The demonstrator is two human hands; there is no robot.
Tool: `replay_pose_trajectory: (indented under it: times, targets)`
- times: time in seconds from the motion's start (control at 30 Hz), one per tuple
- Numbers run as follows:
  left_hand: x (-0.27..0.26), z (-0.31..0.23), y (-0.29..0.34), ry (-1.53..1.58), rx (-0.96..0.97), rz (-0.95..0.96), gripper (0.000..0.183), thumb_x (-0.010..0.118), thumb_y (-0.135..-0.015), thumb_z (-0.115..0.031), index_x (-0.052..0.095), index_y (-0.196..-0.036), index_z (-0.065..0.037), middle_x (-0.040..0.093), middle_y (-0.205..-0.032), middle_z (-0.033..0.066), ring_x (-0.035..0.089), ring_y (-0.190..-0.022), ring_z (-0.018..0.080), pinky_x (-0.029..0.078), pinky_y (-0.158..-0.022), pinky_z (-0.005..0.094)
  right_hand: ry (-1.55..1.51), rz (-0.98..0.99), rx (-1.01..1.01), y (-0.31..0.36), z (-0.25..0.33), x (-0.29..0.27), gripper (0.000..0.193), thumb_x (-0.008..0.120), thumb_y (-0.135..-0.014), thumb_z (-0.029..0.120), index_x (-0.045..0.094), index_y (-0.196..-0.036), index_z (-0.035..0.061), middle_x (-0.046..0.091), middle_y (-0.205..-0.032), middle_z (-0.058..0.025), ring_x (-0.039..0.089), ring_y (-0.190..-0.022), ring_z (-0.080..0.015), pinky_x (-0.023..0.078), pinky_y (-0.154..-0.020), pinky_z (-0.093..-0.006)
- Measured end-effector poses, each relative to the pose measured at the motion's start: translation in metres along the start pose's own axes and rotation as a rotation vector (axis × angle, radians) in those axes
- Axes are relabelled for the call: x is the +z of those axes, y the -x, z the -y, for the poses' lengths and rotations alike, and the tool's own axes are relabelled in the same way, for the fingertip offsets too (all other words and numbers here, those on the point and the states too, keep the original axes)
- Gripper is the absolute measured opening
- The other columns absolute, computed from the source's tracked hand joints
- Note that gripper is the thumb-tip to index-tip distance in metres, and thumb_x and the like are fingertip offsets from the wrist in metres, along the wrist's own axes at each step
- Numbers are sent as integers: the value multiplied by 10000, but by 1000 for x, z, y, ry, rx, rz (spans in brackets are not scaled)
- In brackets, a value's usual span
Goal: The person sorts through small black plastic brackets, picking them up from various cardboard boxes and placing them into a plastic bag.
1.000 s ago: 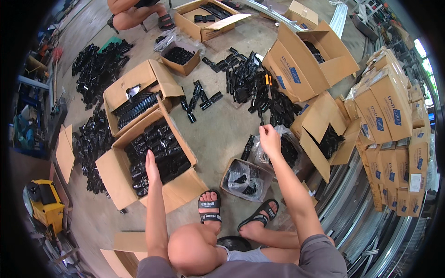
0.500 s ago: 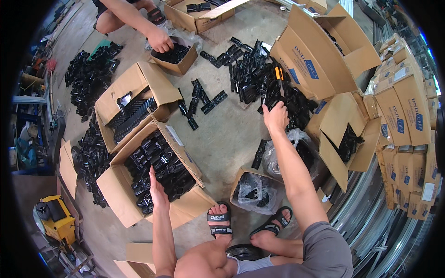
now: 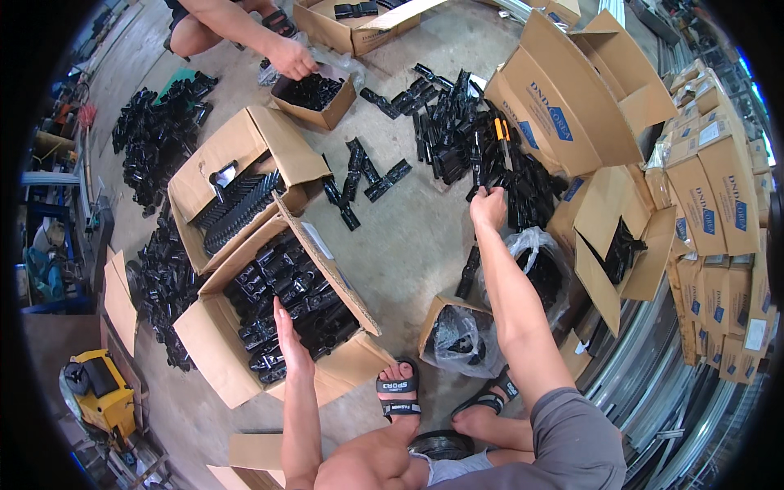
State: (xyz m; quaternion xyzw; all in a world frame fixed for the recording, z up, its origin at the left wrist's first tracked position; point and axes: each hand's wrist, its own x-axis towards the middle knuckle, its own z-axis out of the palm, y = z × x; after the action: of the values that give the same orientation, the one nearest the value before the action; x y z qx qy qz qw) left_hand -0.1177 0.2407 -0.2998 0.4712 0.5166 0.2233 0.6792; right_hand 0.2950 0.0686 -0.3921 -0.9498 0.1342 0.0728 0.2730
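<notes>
My left hand [image 3: 296, 349] is open, fingers straight and together, held at the near side of an open cardboard box [image 3: 227, 358]. Black glossy metal pipe fittings [image 3: 286, 282] lie packed in rows in that box. Over at the right, the fingers of my right hand [image 3: 488, 208] are closed on the near end of a black pipe fitting [image 3: 477, 166]. That fitting lies at the near edge of a heap of similar fittings [image 3: 445, 135]. An orange-and-black tool [image 3: 501, 131] rests on the heap.
Another person's hand [image 3: 294, 59] is over a small box of black parts [image 3: 327, 117]. A second box of fittings [image 3: 181, 196] adjoins mine. Near my feet are a bag-lined box [image 3: 433, 333] and a plastic bag [image 3: 535, 241]. Stacked cartons [image 3: 702, 196] stand right; loose fittings [image 3: 355, 175] lie mid-floor.
My right hand's fingers have drawn together around the fitting's end. The left hand stays flat by the box. The whole view has shifted slightly.
</notes>
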Motion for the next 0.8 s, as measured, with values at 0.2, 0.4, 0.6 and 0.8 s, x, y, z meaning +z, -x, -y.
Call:
replay_pose_trajectory:
  times: [0.2, 0.4, 0.6, 0.8]
  targets:
    - [0, 1, 1, -61, -14, -38, 715, 462, -1019, -543, 236, -1598, -189, 146, -1669, 103, 62, -1539, 276, 1, -1214, 478, 57, -102, -68, -2, -1, 4, 351, 496, -965, 340, 574, -1160, 59, 701, -1007, -248, 674, -966, -449, 516, -829, -549]
    - [-2, 5, -3, -65, 11, -44, 737, 479, -1020, -520, 217, -1599, -147, 150, -1666, 116, 75, -1541, 265, 26, -1222, 446, 28, -86, 6, 22, -13, 0, 343, 449, -944, 346, 604, -1106, 86, 699, -979, -268, 671, -942, -469, 503, -827, -576]
    - [-6, 4, -4, -41, 9, -64, 727, 487, -1034, -469, 207, -1595, -100, 176, -1657, 123, 135, -1530, 253, 93, -1228, 387, 34, 44, -47, 93, -25, -15, 385, 492, -903, 346, 675, -1059, 45, 703, -1011, -256, 659, -963, -464, 494, -863, -557]
    - [21, -12, 27, -75, 301, -166, 698, 546, -1034, -352, 241, -1569, -22, 234, -1630, 169, 206, -1508, 279, 154, -1222, 379, -352, 201, 104, 95, -60, -52, 344, 529, -945, 319, 656, -960, 0, 684, -841, -141, 671, -739, -232, 546, -635, -372]
